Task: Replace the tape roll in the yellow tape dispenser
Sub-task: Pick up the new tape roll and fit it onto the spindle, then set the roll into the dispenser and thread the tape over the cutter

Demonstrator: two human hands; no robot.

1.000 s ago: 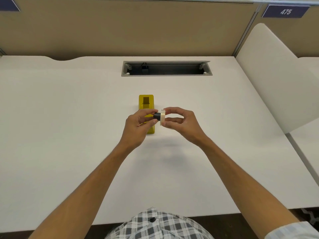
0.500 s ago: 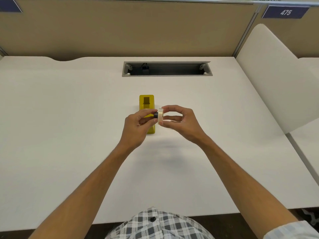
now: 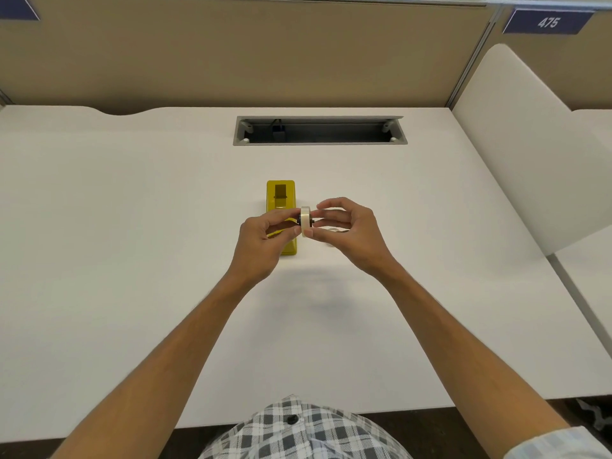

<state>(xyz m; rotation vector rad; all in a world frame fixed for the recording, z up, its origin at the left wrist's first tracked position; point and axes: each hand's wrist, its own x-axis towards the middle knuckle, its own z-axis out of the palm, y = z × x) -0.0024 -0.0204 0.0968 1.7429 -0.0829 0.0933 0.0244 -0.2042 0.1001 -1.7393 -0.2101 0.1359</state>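
A white desk (image 3: 132,226) is filling the view, backed by a tan partition panel (image 3: 231,51) carrying a blue "475" plate (image 3: 548,22), with a grey cable tray (image 3: 319,130) lying open in the desktop and holding a dark plug. The yellow tape dispenser (image 3: 281,207) is standing on the desk beyond the hands, its near end hidden behind the left hand (image 3: 261,241). Both hands are pinching the pale tape roll (image 3: 305,220) in the air, just right of the dispenser, on a dark core, the right hand (image 3: 347,231) gripping its rim with thumb and fingertips.
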